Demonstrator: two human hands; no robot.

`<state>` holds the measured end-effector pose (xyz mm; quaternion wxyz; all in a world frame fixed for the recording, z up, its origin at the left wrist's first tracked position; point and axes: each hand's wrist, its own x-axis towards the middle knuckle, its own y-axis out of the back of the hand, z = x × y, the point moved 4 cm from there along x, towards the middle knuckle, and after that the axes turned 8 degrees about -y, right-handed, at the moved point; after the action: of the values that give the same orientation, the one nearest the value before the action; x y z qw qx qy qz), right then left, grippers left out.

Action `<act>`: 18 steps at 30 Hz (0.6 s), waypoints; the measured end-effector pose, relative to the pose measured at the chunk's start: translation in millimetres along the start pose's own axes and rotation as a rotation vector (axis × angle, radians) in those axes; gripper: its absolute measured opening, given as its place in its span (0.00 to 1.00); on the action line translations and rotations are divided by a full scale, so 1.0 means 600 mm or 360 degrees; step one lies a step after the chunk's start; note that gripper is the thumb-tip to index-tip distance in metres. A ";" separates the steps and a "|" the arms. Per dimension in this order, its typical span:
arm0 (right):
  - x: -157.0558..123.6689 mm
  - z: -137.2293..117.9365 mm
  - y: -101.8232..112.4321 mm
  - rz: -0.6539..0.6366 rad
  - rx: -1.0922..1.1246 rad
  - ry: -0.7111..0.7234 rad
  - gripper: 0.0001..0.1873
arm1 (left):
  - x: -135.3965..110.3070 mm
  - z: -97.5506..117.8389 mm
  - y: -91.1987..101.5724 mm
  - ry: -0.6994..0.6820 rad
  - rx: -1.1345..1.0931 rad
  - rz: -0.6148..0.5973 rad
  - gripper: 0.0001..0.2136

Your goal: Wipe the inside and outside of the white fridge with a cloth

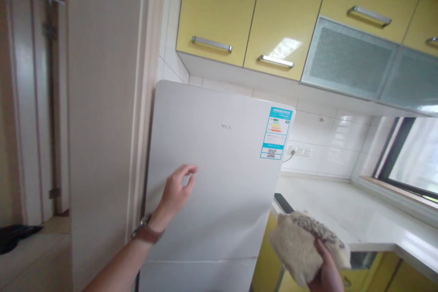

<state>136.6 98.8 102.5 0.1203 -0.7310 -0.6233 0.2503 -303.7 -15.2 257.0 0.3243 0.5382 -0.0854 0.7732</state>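
My right hand (pixel 326 267) grips a folded beige cloth (pixel 301 246) that looks like a towel, with a dark pattern along its top. The thumb lies on the cloth and the other fingers are hidden beneath it. My left hand (pixel 178 189), with a watch (pixel 145 228) on the wrist, is raised in front of the silver-grey refrigerator (pixel 212 159). Its fingers are bent and its thumb is apart from them, with nothing in between. I cannot tell whether it touches the refrigerator door, which is closed.
Yellow wall cabinets (pixel 219 9) with metal handles hang above the refrigerator. To the right runs a white countertop (pixel 328 205), with a dark flat object (pixel 284 203) near its edge. A door frame (pixel 140 100) stands close on the left. A window (pixel 414 159) is at the far right.
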 end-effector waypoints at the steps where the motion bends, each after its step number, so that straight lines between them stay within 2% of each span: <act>1: 0.013 -0.035 -0.017 0.0129 0.0037 0.0037 0.44 | 0.054 0.022 0.014 -0.0164 0.0109 0.0106 0.11; 4: 0.036 -0.162 -0.098 0.0166 0.0137 0.0488 0.37 | 0.200 0.092 0.036 -0.0570 0.0454 0.0250 0.11; 6: 0.036 -0.245 -0.161 0.0177 0.0128 0.0911 0.36 | 0.279 0.130 0.042 -0.0670 0.0634 0.0226 0.14; 8: 0.028 -0.315 -0.228 0.0180 -0.0003 0.1368 0.35 | 0.338 0.153 0.048 -0.0703 0.0762 0.0167 0.16; 9: 0.025 -0.342 -0.263 0.0165 -0.0114 0.1543 0.35 | 0.358 0.156 0.050 -0.0707 0.0818 0.0130 0.17; 12: 0.029 -0.392 -0.358 0.0081 -0.0291 0.1780 0.34 | 0.392 0.140 0.055 -0.0706 0.0972 -0.0008 0.18; 15: 0.025 -0.412 -0.458 -0.0064 -0.1011 0.2210 0.29 | 0.404 0.111 0.057 -0.0728 0.1084 -0.0053 0.20; 18: 0.015 -0.419 -0.532 0.0013 -0.1762 0.2480 0.25 | 0.416 0.094 0.065 -0.0700 0.1209 -0.0050 0.20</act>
<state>-4.6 203.9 468.6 0.1378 -0.6476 -0.3953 -0.6367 -335.8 29.6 510.1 0.0893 0.7723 0.1462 0.6117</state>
